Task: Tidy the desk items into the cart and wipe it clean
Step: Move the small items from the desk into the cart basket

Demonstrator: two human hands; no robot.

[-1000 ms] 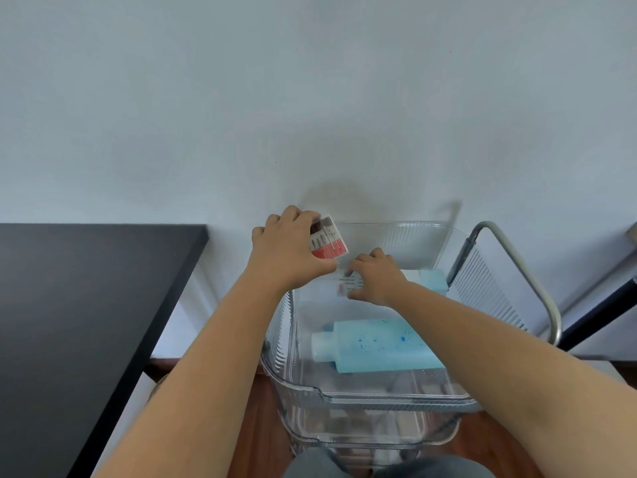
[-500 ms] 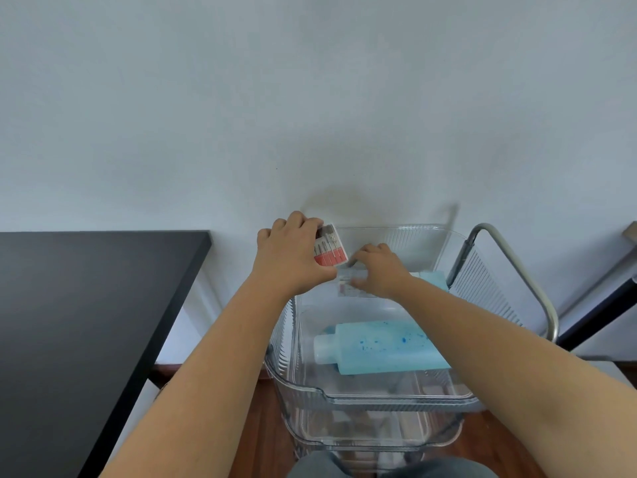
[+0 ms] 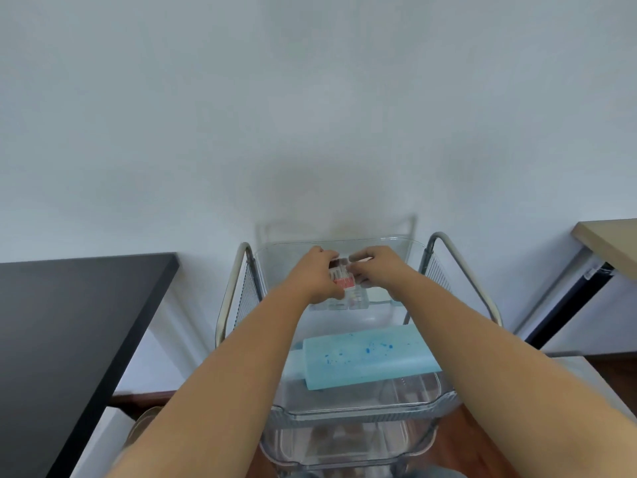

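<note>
A clear plastic cart [image 3: 355, 410] stands against the white wall. In its top tray lies a pale blue bottle [image 3: 365, 357] on its side. At the tray's far end my left hand [image 3: 319, 276] grips a small red-and-white packet [image 3: 343, 276], low over a clear organiser box [image 3: 348, 300]. My right hand [image 3: 374, 269] meets it from the right, fingers curled on the packet's edge. Most of the packet is hidden by both hands.
A black desk [image 3: 69, 326] lies to the left of the cart. A light wooden tabletop [image 3: 613, 243] shows at the right edge. Metal handles [image 3: 462, 270] rise on both sides of the cart. A lower tray [image 3: 341, 446] sits beneath, over wooden floor.
The view has shifted so the cart sits centred. My left hand has brought the packet down into the tray's far end, and my right hand has come up to it.
</note>
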